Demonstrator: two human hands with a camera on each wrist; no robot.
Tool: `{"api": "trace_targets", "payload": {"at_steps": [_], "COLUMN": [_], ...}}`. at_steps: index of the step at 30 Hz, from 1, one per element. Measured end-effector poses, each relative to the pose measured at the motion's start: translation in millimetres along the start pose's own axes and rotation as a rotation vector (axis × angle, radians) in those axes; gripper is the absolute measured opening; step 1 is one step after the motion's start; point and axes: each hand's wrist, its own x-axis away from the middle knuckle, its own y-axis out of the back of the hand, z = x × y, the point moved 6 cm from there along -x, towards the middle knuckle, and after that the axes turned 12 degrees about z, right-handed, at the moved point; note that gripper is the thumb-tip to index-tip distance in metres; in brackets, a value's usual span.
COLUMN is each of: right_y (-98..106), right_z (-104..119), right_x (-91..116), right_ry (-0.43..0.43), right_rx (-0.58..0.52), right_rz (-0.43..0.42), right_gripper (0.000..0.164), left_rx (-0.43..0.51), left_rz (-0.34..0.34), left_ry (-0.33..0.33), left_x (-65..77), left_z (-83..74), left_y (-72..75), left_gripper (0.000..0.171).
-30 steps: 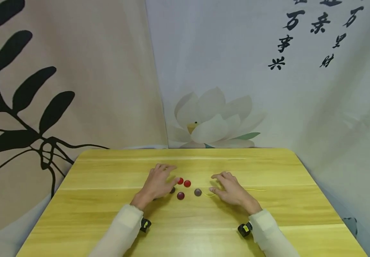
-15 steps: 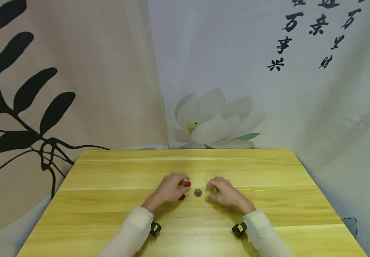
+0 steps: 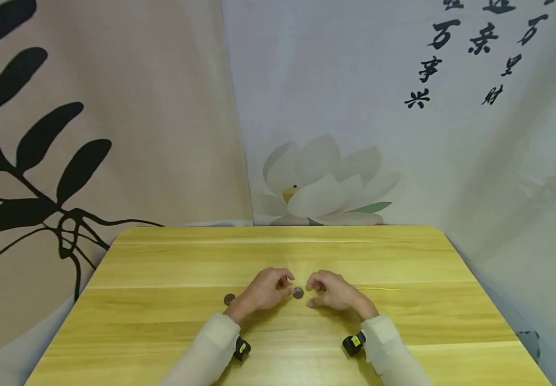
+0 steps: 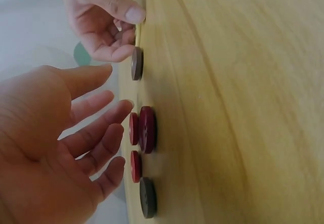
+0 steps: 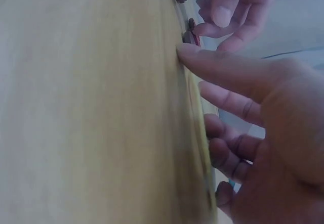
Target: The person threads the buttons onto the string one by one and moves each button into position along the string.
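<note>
A grey-brown button (image 3: 298, 293) lies between my two hands, with a yellow string (image 3: 379, 289) running from it rightward under the right hand. My left hand (image 3: 268, 288) is bent toward this button, its thumb tip right at the edge. Its fingers are loosely curved with a gap to the thumb. Beneath that hand, in the left wrist view, are two bright red buttons (image 4: 135, 167), a dark red button (image 4: 147, 130) and a dark grey button (image 4: 148, 197). My right hand (image 3: 334, 290) hovers over the string near the button, thumb and index finger apart.
Another dark brown button (image 3: 229, 299) lies beside the left wrist. All of this is on a wooden table (image 3: 427, 321); a printed curtain (image 3: 176, 118) hangs behind its far edge.
My left hand has moved right over the red buttons, hiding them in the head view, and now reaches the grey-brown button. The right hand has moved slightly left, its fingers more curved.
</note>
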Motion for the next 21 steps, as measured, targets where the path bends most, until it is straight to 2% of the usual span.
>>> {"api": "trace_targets", "payload": {"at_steps": [10,15,21], "right_y": [0,1,3], "right_z": [-4,-5,-4], "right_x": [1,-2,-3], "right_ry": [-0.016,-0.022,-0.026], "right_rx": [-0.128,-0.176,-0.186], "right_rz": [-0.006,-0.001,-0.007], "right_gripper": [0.021,0.019,0.018], "left_rx": [0.033,0.023,-0.032], "left_rz": [0.046,0.040,0.014], "left_ry": [0.053,0.093,0.101], "left_x": [-4.9,-6.2,-9.0], "left_z": [1.4,2.1,0.4], "left_y": [-8.7,-10.3,-10.5], "left_gripper": [0.028,0.026,0.019]}}
